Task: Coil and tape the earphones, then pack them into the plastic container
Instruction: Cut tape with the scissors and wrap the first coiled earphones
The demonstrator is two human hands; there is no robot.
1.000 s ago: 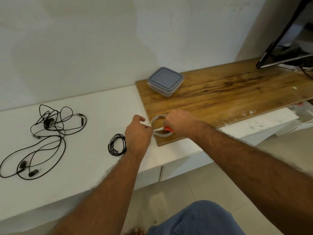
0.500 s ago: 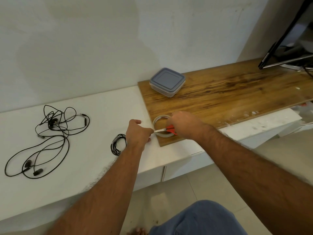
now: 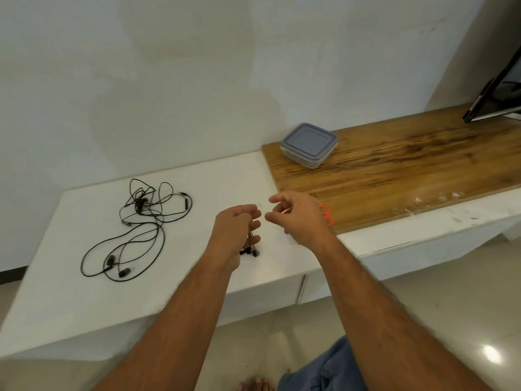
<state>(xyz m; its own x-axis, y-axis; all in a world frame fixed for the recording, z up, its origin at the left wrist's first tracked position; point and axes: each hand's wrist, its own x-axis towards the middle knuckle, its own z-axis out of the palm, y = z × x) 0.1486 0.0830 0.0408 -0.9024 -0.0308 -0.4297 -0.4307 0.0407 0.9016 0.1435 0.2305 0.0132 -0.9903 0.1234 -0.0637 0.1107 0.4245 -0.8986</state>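
Both hands have left the tape roll on the wooden board and moved over to the white table. The tape roll no longer shows. The little coiled earphones that lay on the table a moment ago are now up in the left hand.

The left hand's fingers are curled around the coiled earphones. Only a bit of black wire hangs out under the hand. The right hand is just beside the left hand, and the two do not touch. Its fingers are bent and its thumb and first finger sit close together. Something thin and pale seems to be between them, but it is too small and blurry to tell what it is.

The red scissors lie on the wooden board, at the near edge, just behind the right hand. Only the red handle loops show.

The plastic box sits on the far left corner of the wooden board with its gray lid on. It is well away from both hands.

A messy pile of loose earphones lies on the white table, far to the left of the wooden board. Their black wires are tangled and spread out.

A dark screen stands at the far right end of the wooden board.
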